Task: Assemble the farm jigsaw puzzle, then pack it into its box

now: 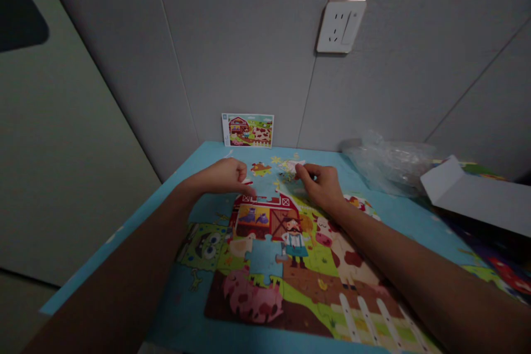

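A farm jigsaw puzzle (pixel 323 265) lies partly assembled, with a gap in its lower left and a broken outline at the red barn roof. My left hand (pixel 226 177) is at the roof's left edge, fingers curled and thumb pointing down onto it. A red-and-white puzzle piece (pixel 248 182) shows by that thumb, partly covered. Beyond the roof, my right hand (pixel 321 183) pinches a pale puzzle piece (pixel 293 166) between thumb and forefinger. A loose orange-brown puzzle piece (pixel 261 168) lies between the hands.
A small picture card (pixel 249 130) of the farm scene leans on the wall. Crumpled clear plastic (pixel 385 163) and an open white box flap (pixel 481 196) are at the right. The blue patterned tablecloth (pixel 178 188) lies underneath. A wall socket (pixel 342 26) sits above.
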`<control>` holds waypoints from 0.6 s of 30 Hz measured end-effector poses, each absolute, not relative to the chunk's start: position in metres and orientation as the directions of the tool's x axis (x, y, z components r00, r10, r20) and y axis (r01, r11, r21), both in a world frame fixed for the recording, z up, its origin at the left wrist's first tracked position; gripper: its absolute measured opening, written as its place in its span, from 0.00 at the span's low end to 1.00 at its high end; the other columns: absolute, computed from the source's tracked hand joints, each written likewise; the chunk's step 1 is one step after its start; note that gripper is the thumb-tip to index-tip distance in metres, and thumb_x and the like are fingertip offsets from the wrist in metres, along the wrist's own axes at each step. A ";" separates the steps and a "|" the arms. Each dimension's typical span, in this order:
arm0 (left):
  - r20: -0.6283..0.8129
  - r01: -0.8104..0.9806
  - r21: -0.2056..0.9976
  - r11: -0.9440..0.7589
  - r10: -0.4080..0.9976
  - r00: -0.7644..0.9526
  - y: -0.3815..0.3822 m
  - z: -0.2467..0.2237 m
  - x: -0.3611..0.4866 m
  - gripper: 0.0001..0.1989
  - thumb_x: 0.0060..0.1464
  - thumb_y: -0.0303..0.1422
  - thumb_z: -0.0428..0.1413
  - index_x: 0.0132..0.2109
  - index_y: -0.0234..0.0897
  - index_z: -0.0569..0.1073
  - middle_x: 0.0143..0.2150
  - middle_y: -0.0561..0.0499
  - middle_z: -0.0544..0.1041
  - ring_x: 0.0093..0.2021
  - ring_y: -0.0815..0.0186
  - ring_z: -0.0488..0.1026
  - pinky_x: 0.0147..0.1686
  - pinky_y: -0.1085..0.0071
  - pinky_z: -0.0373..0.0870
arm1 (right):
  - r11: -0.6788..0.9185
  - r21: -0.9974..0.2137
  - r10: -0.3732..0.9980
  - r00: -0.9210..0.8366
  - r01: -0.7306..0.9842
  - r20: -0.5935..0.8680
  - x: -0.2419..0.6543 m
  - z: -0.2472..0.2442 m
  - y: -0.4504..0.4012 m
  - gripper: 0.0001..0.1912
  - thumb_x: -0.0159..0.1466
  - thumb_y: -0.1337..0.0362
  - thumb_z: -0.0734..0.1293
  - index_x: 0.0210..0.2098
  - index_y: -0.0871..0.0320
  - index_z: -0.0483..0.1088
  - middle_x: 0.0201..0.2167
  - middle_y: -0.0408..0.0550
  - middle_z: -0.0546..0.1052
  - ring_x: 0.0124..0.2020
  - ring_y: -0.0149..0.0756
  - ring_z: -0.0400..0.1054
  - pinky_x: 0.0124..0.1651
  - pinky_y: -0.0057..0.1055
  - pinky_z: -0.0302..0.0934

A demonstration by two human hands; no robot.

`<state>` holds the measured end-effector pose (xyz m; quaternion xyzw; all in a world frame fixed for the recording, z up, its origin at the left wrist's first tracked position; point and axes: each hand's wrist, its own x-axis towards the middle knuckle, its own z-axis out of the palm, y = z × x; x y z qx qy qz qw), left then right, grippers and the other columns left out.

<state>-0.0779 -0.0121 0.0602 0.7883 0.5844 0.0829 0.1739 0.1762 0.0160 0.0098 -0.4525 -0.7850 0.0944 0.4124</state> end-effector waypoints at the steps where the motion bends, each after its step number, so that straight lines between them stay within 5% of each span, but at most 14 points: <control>1: -0.086 0.892 0.372 -0.257 0.947 0.309 -0.012 0.060 -0.077 0.22 0.36 0.49 0.63 0.21 0.39 0.62 0.18 0.58 0.63 0.21 0.70 0.56 0.22 0.72 0.47 | 0.568 -0.522 0.786 -0.232 0.636 0.573 0.177 0.009 0.016 0.25 0.65 0.53 0.57 0.22 0.62 0.74 0.15 0.44 0.69 0.18 0.29 0.58 0.27 0.28 0.49; 7: -0.286 0.940 0.252 -0.230 0.910 0.300 -0.010 0.048 -0.077 0.21 0.34 0.50 0.63 0.18 0.38 0.65 0.15 0.57 0.63 0.19 0.70 0.56 0.21 0.70 0.46 | 0.539 -0.548 0.785 -0.147 0.640 0.602 0.177 0.010 0.015 0.24 0.64 0.54 0.58 0.20 0.61 0.73 0.13 0.42 0.65 0.17 0.28 0.56 0.26 0.29 0.47; 13: -0.098 0.938 0.263 -0.224 0.961 0.257 -0.007 0.047 -0.078 0.23 0.37 0.54 0.60 0.23 0.38 0.66 0.21 0.55 0.69 0.23 0.68 0.62 0.22 0.72 0.49 | 0.363 -0.781 0.779 0.294 0.508 0.554 0.184 0.011 0.026 0.22 0.62 0.55 0.58 0.17 0.59 0.69 0.12 0.41 0.62 0.19 0.32 0.57 0.26 0.30 0.49; 18: 0.143 0.951 0.236 -0.199 0.975 0.169 0.002 0.031 -0.078 0.26 0.45 0.53 0.56 0.44 0.38 0.73 0.42 0.45 0.74 0.39 0.59 0.70 0.36 0.70 0.62 | 0.267 -0.861 0.805 0.391 0.432 0.446 0.198 0.002 0.045 0.21 0.61 0.56 0.55 0.20 0.58 0.70 0.11 0.40 0.59 0.17 0.34 0.54 0.23 0.31 0.48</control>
